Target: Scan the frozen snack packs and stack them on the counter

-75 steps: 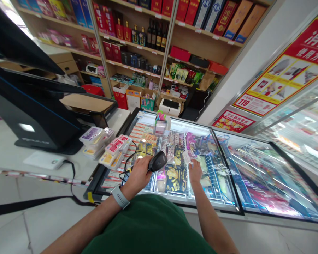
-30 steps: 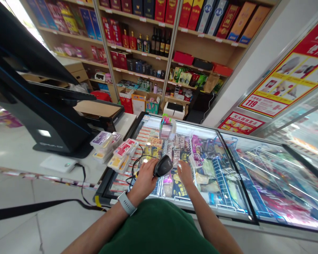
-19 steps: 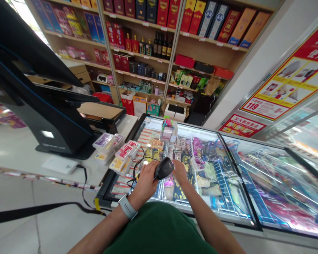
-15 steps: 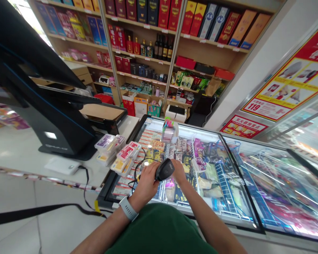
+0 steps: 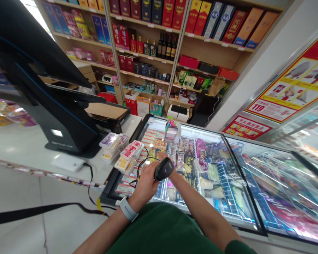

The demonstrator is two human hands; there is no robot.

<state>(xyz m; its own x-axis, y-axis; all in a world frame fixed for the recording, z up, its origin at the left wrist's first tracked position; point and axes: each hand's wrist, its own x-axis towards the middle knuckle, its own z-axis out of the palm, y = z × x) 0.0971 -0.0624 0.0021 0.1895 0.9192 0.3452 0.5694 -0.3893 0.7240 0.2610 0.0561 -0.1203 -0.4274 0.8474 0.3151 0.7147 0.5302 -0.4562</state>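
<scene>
Two hands meet over the freezer (image 5: pixel 110 193) in the head view: the left hand (image 5: pixel 146 183) is wrapped around a black scanner (image 5: pixel 164 169), held above the glass, while the right hand (image 5: pixel 163 155) is mostly hidden behind it, so I cannot tell whether that one grips anything. Good handling here probably means a steady left wrist and the right hand's fingers clear of the scanner's front. The cable (image 5: pixel 141 164) loops just beside the red-labelled box (image 5: pixel 132 150) and the yellow box (image 5: pixel 124 165) at the freezer's left end, so a little slack should avoid dragging them. A purple-labelled box (image 5: pixel 201 165) lies apart, right of the hands; a flat, uncreased label would likely read best.
</scene>
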